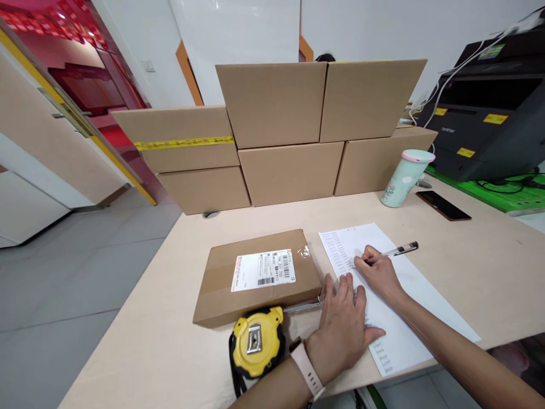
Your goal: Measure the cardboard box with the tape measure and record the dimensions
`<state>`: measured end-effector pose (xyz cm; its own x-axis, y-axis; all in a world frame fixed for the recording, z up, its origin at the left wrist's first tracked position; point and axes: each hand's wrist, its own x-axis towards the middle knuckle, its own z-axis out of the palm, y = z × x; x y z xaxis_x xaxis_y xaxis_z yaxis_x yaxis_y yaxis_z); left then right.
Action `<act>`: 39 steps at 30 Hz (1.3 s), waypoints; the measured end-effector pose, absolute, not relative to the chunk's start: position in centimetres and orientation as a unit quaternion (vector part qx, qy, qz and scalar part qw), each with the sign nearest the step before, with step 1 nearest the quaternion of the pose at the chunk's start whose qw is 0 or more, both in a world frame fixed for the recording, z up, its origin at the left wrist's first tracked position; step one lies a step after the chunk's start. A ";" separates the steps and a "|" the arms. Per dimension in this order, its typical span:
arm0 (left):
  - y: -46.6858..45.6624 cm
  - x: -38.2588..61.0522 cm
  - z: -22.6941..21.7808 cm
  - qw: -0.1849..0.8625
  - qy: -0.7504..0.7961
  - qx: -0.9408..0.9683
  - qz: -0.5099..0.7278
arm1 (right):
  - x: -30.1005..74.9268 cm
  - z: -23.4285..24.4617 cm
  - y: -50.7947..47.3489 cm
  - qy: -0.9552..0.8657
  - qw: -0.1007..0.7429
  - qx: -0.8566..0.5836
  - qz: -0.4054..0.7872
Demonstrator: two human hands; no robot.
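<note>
At four o'clock, the right hand's (380, 277) grip held a pen (400, 251) to a written sheet (400, 335); the left hand (340, 329) lay loosely spread across its edge. Toward six, a carton's (213, 284) label (251, 272) showed "700"; toward two, a printer (468, 128) read "brother".

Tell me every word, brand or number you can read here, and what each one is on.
"brother": on the dark printer.
"Z01 700": on the white label of the flat box; the characters before it are unclear, its other print too small.
Too small to read: the writing on the paper sheet, the print on the yellow tape across a carton, and the yellow stickers on the printer.
</note>
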<state>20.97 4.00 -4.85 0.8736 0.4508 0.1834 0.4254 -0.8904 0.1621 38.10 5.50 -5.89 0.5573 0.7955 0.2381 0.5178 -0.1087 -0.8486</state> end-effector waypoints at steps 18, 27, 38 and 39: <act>4.0 21.1 -5.0 0.068 0.223 0.966 0.111 | 38.3 -5.9 5.5 -0.449 0.490 -0.734 0.141; 4.0 21.1 -5.0 0.064 0.222 0.966 0.116 | 38.4 -6.1 5.5 -0.444 0.490 -0.737 0.138; 4.0 21.1 -4.9 0.062 0.223 0.966 0.113 | 38.4 -5.9 5.4 -0.446 0.485 -0.740 0.134; 4.0 21.1 -4.9 0.062 0.224 0.966 0.113 | 38.5 -5.9 5.4 -0.446 0.485 -0.740 0.133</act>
<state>21.07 3.97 -4.90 0.8744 0.4460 0.1910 0.4182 -0.8924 0.1695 38.46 5.42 -5.91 0.5666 0.7894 0.2364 0.5319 -0.1313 -0.8366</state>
